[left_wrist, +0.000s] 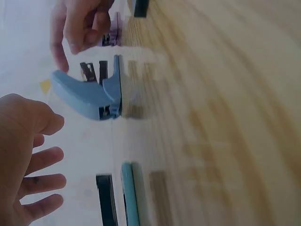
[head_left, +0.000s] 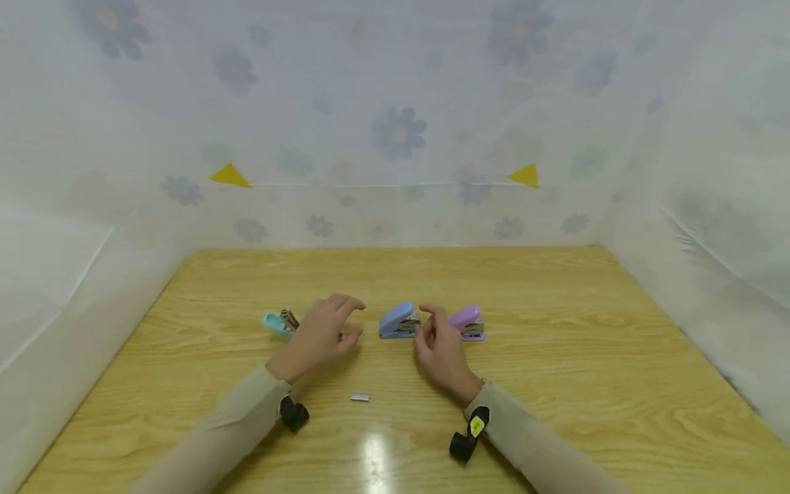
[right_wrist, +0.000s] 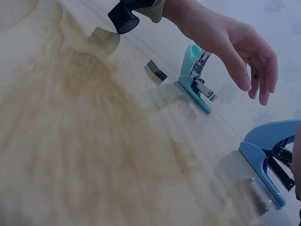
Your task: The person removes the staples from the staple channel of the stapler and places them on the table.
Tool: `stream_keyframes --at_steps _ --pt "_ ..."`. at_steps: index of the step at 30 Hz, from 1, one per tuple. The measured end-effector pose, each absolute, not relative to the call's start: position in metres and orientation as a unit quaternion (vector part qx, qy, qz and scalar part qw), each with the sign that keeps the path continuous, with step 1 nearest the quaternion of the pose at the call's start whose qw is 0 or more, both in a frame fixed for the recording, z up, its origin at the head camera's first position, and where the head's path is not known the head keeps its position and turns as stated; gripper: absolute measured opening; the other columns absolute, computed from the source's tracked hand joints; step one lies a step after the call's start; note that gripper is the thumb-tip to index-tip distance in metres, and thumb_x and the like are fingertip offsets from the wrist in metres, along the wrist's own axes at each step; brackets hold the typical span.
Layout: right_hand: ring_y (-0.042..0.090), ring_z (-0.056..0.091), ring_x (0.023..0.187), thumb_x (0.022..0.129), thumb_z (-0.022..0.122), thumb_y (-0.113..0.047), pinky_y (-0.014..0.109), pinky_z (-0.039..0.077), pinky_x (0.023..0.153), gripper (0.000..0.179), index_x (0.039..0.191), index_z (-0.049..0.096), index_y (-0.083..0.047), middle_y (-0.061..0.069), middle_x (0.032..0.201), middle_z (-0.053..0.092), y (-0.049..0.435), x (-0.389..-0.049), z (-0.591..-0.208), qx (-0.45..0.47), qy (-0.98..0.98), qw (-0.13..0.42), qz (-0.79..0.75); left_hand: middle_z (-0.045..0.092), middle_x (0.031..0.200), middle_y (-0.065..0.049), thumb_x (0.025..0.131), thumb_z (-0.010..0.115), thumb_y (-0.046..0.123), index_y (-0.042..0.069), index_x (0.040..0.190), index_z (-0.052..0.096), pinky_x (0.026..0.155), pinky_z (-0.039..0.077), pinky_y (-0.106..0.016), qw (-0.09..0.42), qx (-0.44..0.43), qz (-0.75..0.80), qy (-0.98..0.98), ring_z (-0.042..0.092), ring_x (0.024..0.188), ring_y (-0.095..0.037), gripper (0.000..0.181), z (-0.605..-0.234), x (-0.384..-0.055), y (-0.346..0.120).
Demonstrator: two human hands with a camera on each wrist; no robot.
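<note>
A blue stapler stands on the table between the two hands, its upper arm raised. My left hand hovers with relaxed, spread fingers over a teal stapler, which lies swung wide open. Nothing is in that hand. Close to the blue stapler's right end is my right hand, its index finger stretched out near the raised arm and its other fingers bent; no held thing shows. Partly behind the right hand stands a purple stapler.
A small strip of staples lies on the wooden table, nearer to me than the staplers. White flowered sheeting encloses the back and sides, with two yellow triangles on the back. Black wrist cameras hang from both sleeves.
</note>
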State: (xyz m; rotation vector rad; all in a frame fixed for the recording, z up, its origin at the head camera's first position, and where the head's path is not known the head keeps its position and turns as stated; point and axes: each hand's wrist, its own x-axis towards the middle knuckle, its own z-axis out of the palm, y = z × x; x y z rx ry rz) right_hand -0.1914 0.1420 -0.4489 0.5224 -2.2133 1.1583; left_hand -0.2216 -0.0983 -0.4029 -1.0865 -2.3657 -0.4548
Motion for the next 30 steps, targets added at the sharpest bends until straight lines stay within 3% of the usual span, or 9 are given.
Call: stream_keyframes --at_steps 6,17,23,30 --pt "0.000 0.043 0.055 0.084 0.062 0.002 0.019 0.040 0.051 0.043 0.125 0.052 0.004 -0.003 0.067 0.055 0.145 -0.196 -0.453 0.168 -0.868 0.231 0.407 0.065 0.114 -0.010 0.082 0.075 0.015 0.003 0.118 0.061 0.086 0.051 -0.046 0.213 -0.403 -0.205 -0.866 0.062 0.105 -0.028 0.041 -0.404 -0.224 -0.080" --pt "0.002 0.043 0.053 0.084 0.066 -0.005 0.018 0.039 0.048 0.038 0.118 0.056 0.008 -0.004 0.065 0.053 0.149 -0.199 -0.449 0.179 -0.903 0.213 0.327 0.062 0.124 -0.010 0.085 0.072 0.014 0.007 0.132 0.054 0.094 0.049 -0.045 0.140 -0.409 -0.256 -0.865 0.058 0.115 -0.027 0.051 -0.407 -0.230 -0.060" --pt "0.002 0.043 0.051 0.086 0.065 -0.004 0.018 0.040 0.048 0.028 0.110 0.061 0.010 -0.004 0.062 0.053 0.150 -0.202 -0.446 0.176 -0.908 0.192 0.329 0.063 0.122 -0.007 0.084 0.072 0.009 0.016 0.137 0.052 0.087 0.053 -0.043 0.146 -0.428 -0.262 -0.852 0.062 0.108 -0.025 0.057 -0.408 -0.232 -0.050" --pt "0.004 0.043 0.048 0.090 0.062 -0.003 0.019 0.035 0.042 0.009 0.094 0.062 0.005 -0.002 0.060 0.053 0.150 -0.201 -0.446 0.175 -0.919 0.175 0.306 0.063 0.114 -0.005 0.087 0.064 -0.003 0.015 0.133 0.056 0.073 0.054 -0.034 0.175 -0.456 -0.250 -0.836 0.064 0.090 -0.020 0.050 -0.410 -0.235 -0.040"
